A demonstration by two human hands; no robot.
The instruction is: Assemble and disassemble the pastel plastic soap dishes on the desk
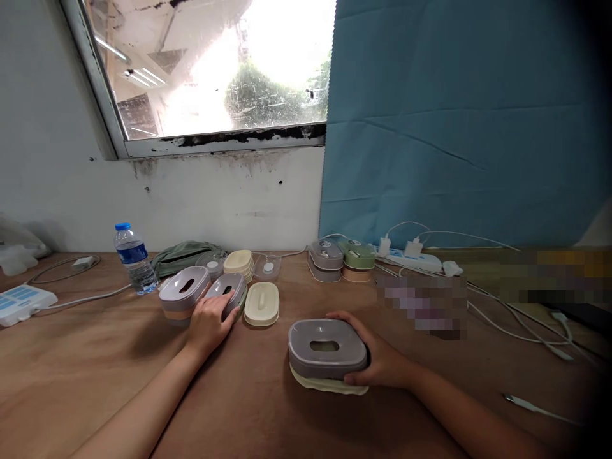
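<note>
My right hand [377,354] grips a grey rounded plastic box [306,366] by its right side, thumb at the front and fingers behind. An oval slot opens in its top, and a cream layer shows along its bottom. At the left, my left hand [213,322] is wrapped over a lilac plastic box [234,284] with a slot and some green at its side. Touching or close to that one stands another lilac box [176,287] with an orange band. Just right of my left fingers lies a cream lid [261,305] with a raised grip.
Behind are stacked cream lids [239,262], clear lids [268,266], a green pouch [184,257] and a water bottle [135,258]. Grey [326,258] and green [358,255] boxes stand by the wall. Power strips [23,303] and white cables [511,322] lie on both sides.
</note>
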